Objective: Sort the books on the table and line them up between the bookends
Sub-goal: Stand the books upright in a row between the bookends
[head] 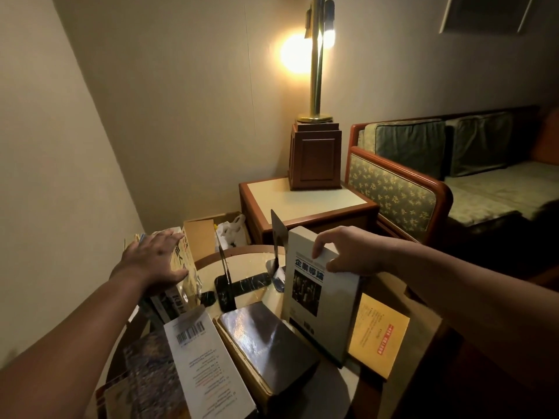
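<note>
Grey book (320, 300) up on its lower edge at the three o'clock side of the round glass-topped table (332, 385), and what a dim, warm room around it. At twelve o'clock beyond the table, a lit brass lamp (316, 86) stands on a wooden side table (302, 204). A patterned green sofa (423, 182) runs off toward two o'clock. At eleven, a cardboard box (199, 237) holds a white plastic bag (231, 231) against the wall.

On the glass, two black bookends stand near the middle: one bookend (225, 269) seen almost edge-on, the far bookend (278, 234) just behind the grey book's upper left corner; whether they touch I cannot tell. Flat at six o'clock lies a dark book (266, 337), with a white book (202, 358) showing its barcode beside it at seven. A yellow book (378, 337) lies at four o'clock, partly behind the grey one.

Now the hands. The right hand (341, 252) pinches the grey book's top edge, fingers curled over the top, thumb on the front cover. Over at nine o'clock, the left hand (151, 261) lies flat with straight fingers on a leaning row of books (181, 267), thumb stretched along the outermost cover.
</note>
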### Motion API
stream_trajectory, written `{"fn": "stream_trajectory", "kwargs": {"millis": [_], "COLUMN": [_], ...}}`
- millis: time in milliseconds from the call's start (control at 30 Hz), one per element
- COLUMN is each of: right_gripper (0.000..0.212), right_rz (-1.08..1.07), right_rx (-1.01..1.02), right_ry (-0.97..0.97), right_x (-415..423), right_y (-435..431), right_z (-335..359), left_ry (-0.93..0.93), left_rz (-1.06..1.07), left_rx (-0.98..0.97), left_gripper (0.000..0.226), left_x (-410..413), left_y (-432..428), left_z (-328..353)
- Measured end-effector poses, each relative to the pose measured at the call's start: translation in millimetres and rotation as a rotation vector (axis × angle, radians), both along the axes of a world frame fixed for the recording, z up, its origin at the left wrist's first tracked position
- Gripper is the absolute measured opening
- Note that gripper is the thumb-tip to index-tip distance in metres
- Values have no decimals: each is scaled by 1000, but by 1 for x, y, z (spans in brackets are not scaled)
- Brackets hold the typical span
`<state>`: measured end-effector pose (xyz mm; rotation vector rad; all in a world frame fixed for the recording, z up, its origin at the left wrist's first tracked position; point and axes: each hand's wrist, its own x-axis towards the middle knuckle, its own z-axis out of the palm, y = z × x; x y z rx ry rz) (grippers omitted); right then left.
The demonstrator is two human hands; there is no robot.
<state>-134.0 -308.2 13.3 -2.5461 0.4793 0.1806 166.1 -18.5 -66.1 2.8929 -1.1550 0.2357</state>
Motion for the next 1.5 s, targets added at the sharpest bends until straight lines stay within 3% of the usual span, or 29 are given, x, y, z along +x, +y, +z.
{"fn": "stream_trajectory", "kwargs": {"millis": [233, 367, 667, 833, 1133, 1233, 1367, 1500], "right_gripper": [37, 38, 40, 41, 48, 49, 54, 48], "right_rz": [38, 43, -42, -65, -12, -20, -4, -26], "right_rx": [-125, -186, -96, -56, -161, -90, 11, 49], "right_ry": [-176, -408, -884, -1022, -929, -836, -701, -629], "right_x": [14, 20, 69, 103, 163, 174, 184, 197], "right_y": [28, 41, 82, 103, 126, 135, 146, 154], "right_z": [25, 57, 92, 79, 3, -23, -52, -63], "left_ry": [8, 38, 5, -23, -9, -25, 77, 64], "left_rz": [-2, 13, -2, -33, -45, -93, 0, 6], "left_rx": [16, 31, -65, -118, -102, -212, -172, -26], "left_gripper": [96, 98, 95, 97, 108, 99, 119, 94], "left_x": [-1, -1, -16, -17, -15, -14, -6, -3], "left_y": [1, -1, 0, 8, 12, 12, 13, 14], "left_z": [-1, 1, 4, 1, 3, 4, 4, 2]}}
